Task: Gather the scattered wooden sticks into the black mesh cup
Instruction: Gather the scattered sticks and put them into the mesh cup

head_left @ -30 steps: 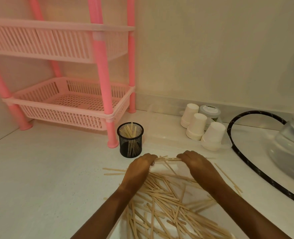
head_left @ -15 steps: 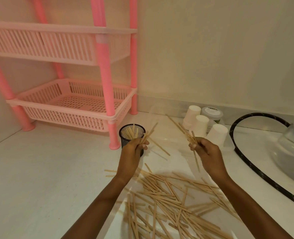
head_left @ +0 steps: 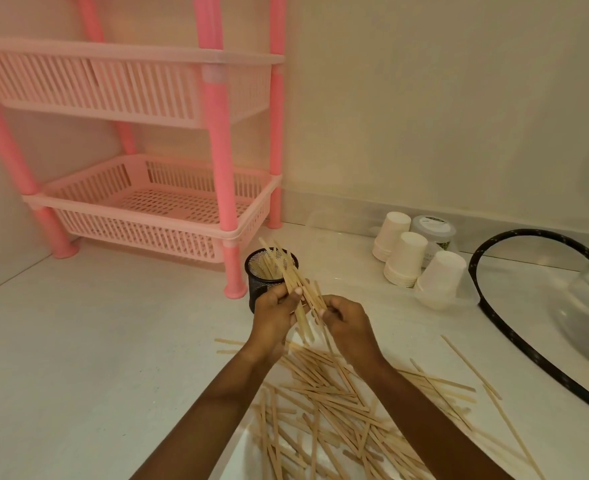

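No words or numbers can be read; the small round clear jar (head_left: 433,230) has a label, too blurry.

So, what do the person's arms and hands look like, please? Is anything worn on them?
Both arms are bare up to the frame edge: no sleeve shows. The left hand and right hand wear no gloves, and I see no rings, watch or bracelet on the wrists. The nails look short and unpainted.

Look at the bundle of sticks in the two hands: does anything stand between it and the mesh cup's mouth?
Nothing visible does. The bundle of sticks, held by the left hand and right hand, is beside the open black mesh cup.
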The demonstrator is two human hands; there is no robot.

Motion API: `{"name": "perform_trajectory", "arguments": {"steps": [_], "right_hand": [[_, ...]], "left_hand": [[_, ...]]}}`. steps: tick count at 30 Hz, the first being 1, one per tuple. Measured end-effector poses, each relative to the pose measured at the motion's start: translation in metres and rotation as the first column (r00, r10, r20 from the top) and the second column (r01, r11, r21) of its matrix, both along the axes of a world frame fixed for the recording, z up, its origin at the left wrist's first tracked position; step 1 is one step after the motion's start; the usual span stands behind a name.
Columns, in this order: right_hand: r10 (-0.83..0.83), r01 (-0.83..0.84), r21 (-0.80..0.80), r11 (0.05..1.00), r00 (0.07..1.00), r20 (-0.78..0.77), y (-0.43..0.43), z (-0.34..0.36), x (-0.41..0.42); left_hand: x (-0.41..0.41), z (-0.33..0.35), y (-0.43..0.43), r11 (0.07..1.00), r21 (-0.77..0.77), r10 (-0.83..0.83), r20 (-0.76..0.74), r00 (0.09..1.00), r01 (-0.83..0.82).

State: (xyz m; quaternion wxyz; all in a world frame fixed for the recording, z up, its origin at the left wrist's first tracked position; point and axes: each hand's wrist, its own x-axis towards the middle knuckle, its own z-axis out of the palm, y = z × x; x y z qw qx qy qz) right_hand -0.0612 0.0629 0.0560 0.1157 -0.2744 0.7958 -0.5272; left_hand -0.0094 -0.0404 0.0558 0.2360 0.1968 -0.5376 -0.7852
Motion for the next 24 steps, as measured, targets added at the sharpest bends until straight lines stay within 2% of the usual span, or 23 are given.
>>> {"name": "perform_trajectory", "arguments": {"steps": [3,5,8,11,15,18,21,24], "right_hand": [[-0.018,0.021,-0.042,0.999,0.996,0.083,-0.002,0.004,-0.002],[-0.043,0.064,-0.123,0.990,0.985,0.167,-0.004,0.010,-0.006],[-0.027,0.116,-0.273,0.955,0.951,0.308,-0.013,0.028,-0.016],[-0.009,0.123,-0.360,0.925,0.952,0.304,-0.031,0.050,-0.024],[-0.023,0.142,-0.454,0.880,0.966,0.258,-0.062,0.073,-0.030],[-0.038,0.157,-0.488,0.858,0.969,0.246,-0.082,0.078,-0.033],[-0.047,0.155,-0.490,0.858,0.973,0.227,-0.096,0.071,-0.036],[-0.074,0.167,-0.423,0.891,0.971,0.227,-0.106,0.051,-0.037]], "left_hand": [[0.002,0.003,-0.002,0.990,0.140,0.002,-0.007,1.000,-0.001],[0.002,0.009,-0.005,0.988,0.149,0.027,-0.003,1.000,-0.026],[-0.001,0.026,-0.014,0.994,0.068,0.086,-0.029,0.996,-0.084],[-0.010,0.047,-0.029,0.974,-0.117,0.184,-0.081,0.980,-0.193],[-0.026,0.062,-0.048,0.871,-0.361,0.290,-0.168,0.942,-0.332],[-0.034,0.059,-0.060,0.784,-0.492,0.329,-0.186,0.926,-0.378],[-0.040,0.046,-0.067,0.761,-0.545,0.316,-0.162,0.935,-0.352],[-0.043,0.030,-0.068,0.797,-0.515,0.311,-0.096,0.946,-0.314]]}}
